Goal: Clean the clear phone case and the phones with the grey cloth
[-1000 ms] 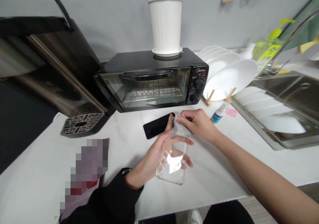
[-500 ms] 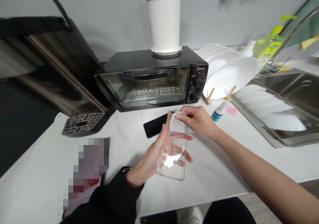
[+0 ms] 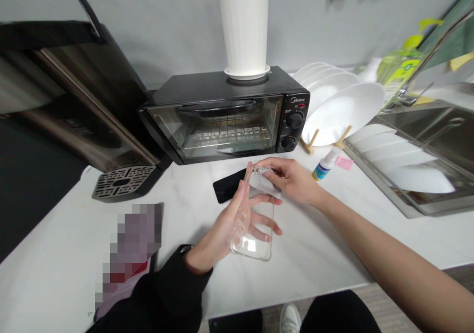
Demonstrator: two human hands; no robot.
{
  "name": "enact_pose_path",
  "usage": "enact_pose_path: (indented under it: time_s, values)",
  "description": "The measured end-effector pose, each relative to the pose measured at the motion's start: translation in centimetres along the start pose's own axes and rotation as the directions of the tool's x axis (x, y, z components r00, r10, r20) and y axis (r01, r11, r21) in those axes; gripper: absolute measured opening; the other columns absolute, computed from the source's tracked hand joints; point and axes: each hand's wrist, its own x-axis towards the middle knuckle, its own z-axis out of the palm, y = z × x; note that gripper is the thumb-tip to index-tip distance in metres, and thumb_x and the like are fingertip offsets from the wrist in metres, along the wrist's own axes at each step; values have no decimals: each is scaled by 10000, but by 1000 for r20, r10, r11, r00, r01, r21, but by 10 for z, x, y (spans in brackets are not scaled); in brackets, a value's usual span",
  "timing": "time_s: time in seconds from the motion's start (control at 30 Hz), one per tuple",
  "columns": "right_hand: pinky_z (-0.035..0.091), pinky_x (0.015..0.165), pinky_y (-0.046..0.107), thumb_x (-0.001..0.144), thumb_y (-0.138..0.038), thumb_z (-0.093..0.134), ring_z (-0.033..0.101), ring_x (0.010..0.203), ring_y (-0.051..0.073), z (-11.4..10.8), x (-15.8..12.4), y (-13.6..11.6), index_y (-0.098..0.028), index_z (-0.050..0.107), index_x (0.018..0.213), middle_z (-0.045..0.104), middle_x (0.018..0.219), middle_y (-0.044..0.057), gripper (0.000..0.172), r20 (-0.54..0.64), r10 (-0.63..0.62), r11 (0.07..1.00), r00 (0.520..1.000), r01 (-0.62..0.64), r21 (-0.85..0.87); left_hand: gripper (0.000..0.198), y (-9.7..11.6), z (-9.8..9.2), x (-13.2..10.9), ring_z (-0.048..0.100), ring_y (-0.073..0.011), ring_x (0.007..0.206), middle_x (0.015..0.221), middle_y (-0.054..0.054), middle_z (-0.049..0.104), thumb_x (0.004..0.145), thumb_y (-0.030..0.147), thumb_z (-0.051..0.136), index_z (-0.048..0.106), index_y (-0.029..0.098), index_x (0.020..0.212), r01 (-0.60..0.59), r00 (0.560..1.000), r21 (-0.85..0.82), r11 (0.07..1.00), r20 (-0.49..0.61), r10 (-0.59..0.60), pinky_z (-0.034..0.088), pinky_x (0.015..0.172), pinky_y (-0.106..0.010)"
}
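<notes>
A clear phone case (image 3: pixel 254 246) is held upright in my left hand (image 3: pixel 231 222), whose fingers show through the transparent back and curl round its far edge. My right hand (image 3: pixel 291 177) pinches a white wipe (image 3: pixel 267 182) and presses it against the top end of the case. Behind my hands a black phone (image 3: pixel 228 187) lies flat on the white counter, partly covered by the left hand. To the right of my right hand stands a small spray bottle (image 3: pixel 324 165) with a blue and yellow label, beside a pink sticky note (image 3: pixel 344 163).
A black toaster oven (image 3: pixel 225 126) stands behind, with a white cup of chopsticks (image 3: pixel 244 32) on it. Plates in a rack (image 3: pixel 344 111) and a sink (image 3: pixel 407 209) are to the right. At the left are a dark drinks machine (image 3: pixel 122 182) and a blurred-out object (image 3: pixel 137 234).
The wipe in my right hand has shifted slightly left and up toward the case's top edge. The case has tilted a little; its bottom end sits slightly higher.
</notes>
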Motion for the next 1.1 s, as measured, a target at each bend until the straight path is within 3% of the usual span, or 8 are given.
enact_pose_path:
  time_s: [0.17,0.33,0.47,0.67,0.8,0.9,1.0,1.1]
  values:
    - [269,533,283,973,-515,635,353,549,106,0,1,1,-177,582,602,430,531,-46,505,-100,57,984,993,-72,-160,781,-2,-1,1,763,-241,740,1321,-172,633,979,777,272,140,402,1651,60,997,-69,996,61,-55,560,580,-320]
    - [384,602,268,1015,-430,571,544,687,131,0,1,2,-177,728,1005,687,842,24,297,34,20,998,999,-22,59,757,-2,-3,3,778,-254,769,1234,-118,665,995,744,313,-23,504,1629,-38,999,-47,998,1,38,587,595,-344]
    - [302,550,287,979,-508,628,383,550,111,0,0,1,-179,607,626,485,543,-34,483,-101,55,980,993,-73,-184,770,-4,-4,3,767,-246,749,1322,-175,629,981,775,259,193,385,1642,58,997,-64,996,56,-55,575,574,-322]
    - [398,624,272,1007,-441,588,565,710,141,-1,1,1,-183,727,1002,694,855,24,292,46,4,998,999,-8,69,737,-3,-4,4,775,-258,750,1222,-122,662,990,752,290,48,483,1632,-29,1000,-38,999,3,29,592,588,-352]
    - [281,529,273,971,-512,641,399,556,107,-2,1,1,-173,608,634,482,554,-39,479,-74,93,987,993,-102,-126,788,-4,-3,3,760,-246,730,1286,-186,640,982,768,280,218,347,1645,68,997,-60,996,47,-66,570,565,-320]
    - [368,554,260,998,-457,599,525,633,124,-2,3,3,-173,732,945,670,769,9,319,69,84,995,994,-88,51,797,-2,-2,3,762,-248,737,1224,-146,659,976,769,313,99,415,1657,6,999,-13,1000,-42,-7,577,575,-329]
    - [452,608,270,973,-428,629,618,726,146,-1,4,6,-188,698,1193,736,988,50,333,138,63,971,988,-93,219,802,0,-1,3,773,-252,768,1150,-92,666,980,756,337,-55,499,1631,-79,992,16,997,-99,80,587,596,-335]
    - [366,546,270,944,-505,676,485,580,118,-2,3,5,-172,684,759,607,646,-9,381,-55,92,995,994,-94,-33,786,0,-2,4,773,-259,758,1237,-125,665,982,763,313,-30,495,1636,-34,999,-25,999,-26,34,582,577,-338]
